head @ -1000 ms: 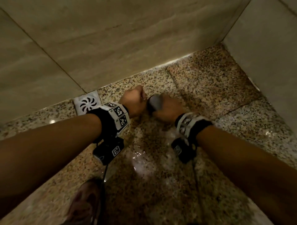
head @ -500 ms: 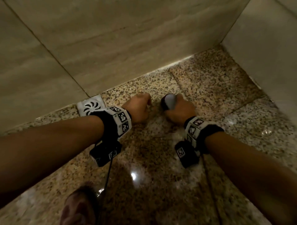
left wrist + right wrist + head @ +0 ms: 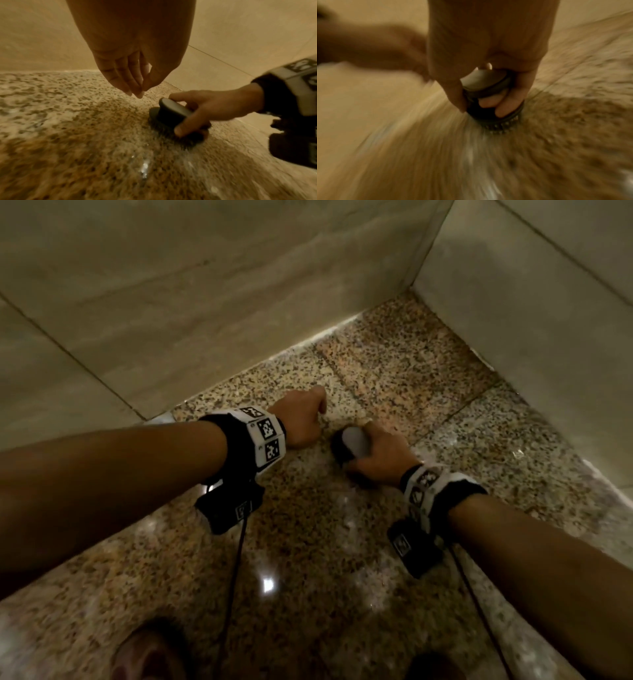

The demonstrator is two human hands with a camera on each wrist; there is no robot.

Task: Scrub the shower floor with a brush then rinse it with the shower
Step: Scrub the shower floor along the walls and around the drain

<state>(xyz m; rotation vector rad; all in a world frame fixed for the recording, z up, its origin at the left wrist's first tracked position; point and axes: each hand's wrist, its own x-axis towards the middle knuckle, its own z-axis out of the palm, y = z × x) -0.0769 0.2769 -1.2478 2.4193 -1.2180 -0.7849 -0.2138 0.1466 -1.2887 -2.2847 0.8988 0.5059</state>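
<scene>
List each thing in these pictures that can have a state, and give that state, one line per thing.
brush: upright, bristles down on the floor, gripped by the right hand.
right hand: curled round the brush's knob.
left hand: holds nothing, fingers hanging loosely above the floor.
floor: wet and glossy near the brush.

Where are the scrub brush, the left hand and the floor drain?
scrub brush [image 3: 173,108], left wrist view, handle top.
left hand [image 3: 135,75], left wrist view, fingers.
floor drain [image 3: 161,418], head view, visible white edge.
</scene>
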